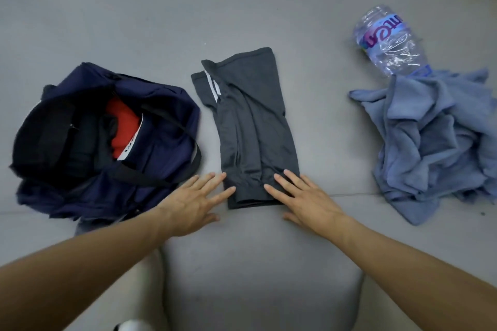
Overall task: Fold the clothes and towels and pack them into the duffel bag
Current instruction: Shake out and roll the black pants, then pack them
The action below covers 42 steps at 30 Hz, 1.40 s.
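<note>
Grey upholstered sofa cushions (pixel 255 263) fill the view from above, with a seam running across just below the folded clothing. At the centre lies a dark grey folded garment of thin knit fabric with a white stripe (pixel 251 126), flat on the cushion and angled slightly, its near hem toward the person. The left hand (pixel 195 203) lies flat, palm down with fingers spread, its fingertips touching the near left corner of the grey garment; its grip is released and grasps nothing. The right hand (pixel 304 200) also lies flat with fingers spread, its fingertips resting on the near right edge of the same garment, grip likewise released.

Just beside the garment on the left sits a navy blue soft fabric duffel bag (pixel 150 148), unzipped and gaping, with black straps draped over its mouth. Inside it a red folded piece of clothing (pixel 122 126) shows next to dark items that are too shadowed to tell apart. Well apart on the right, a crumpled pale blue towel (pixel 435 142) sits in an unfolded heap. A crushed clear plastic water bottle with a purple label (pixel 387 37) lies at the towel's far edge, touching it. A yellow object shows at the top right corner, too cropped to identify.
</note>
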{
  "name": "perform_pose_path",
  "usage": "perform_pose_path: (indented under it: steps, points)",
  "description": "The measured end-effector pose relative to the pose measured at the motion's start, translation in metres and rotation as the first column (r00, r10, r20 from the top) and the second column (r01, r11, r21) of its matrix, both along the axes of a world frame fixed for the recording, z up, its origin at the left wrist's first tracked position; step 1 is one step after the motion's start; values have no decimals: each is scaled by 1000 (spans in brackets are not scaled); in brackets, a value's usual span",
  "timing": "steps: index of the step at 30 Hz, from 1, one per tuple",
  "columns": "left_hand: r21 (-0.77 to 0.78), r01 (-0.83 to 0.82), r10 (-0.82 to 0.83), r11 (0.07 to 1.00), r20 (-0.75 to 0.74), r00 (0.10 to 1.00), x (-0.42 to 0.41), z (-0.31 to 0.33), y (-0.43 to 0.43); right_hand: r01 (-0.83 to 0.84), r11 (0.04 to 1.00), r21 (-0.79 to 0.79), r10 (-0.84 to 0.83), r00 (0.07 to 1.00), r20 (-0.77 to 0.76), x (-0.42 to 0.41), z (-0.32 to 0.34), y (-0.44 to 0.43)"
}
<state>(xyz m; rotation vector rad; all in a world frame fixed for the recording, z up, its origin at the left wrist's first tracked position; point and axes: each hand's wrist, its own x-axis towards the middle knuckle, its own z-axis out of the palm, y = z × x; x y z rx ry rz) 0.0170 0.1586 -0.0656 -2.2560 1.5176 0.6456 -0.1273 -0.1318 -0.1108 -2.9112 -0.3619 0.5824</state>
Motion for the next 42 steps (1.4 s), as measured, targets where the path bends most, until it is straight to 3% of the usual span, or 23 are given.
perform_pose_path:
  steps: [5, 8, 12, 16, 23, 26, 29, 35, 38, 42]
  points:
    - [-109, 18, -27, 994, -82, 996, -11, 6, -9, -55, 997, 46, 48, 989, 140, -3, -5, 5]
    - [-224, 25, -54, 974, -127, 990, -25, -15, -22, -110, 994, 30, 107, 990, 90, 1, -12, 2]
    - [-243, -147, 89, 959, -234, 968, -27, -46, -41, -79, 996, 28, 77, 994, 82, 9, -24, -6]
    - [-322, -91, 34, 942, -177, 984, -16, -58, -32, -56, 998, 39, 53, 994, 92, 18, -23, -6]
    - [-342, -172, 115, 924, -182, 977, -14, -58, -34, 18, 979, 202, -77, 954, 290, 31, -17, -1]
    - [-385, -235, 175, 893, -186, 967, -18, -56, -38, 137, 949, 284, -209, 948, 240, 34, -5, 6]
    - [-449, -293, 229, 844, -193, 954, -25, -51, -41, 262, 907, 328, -308, 947, 94, 30, 5, 13]
    - [-404, -604, 442, 687, -428, 788, -27, -28, -44, 212, 942, 260, -200, 977, -73, 19, 21, 16]
    - [-374, -641, 476, 670, -447, 758, -24, -22, -44, 373, 880, 293, -325, 924, -200, 23, 27, 16]
    - [-357, -692, 539, 628, -442, 717, -20, -24, -45, 404, 850, 337, -381, 915, -137, 33, 30, 14]
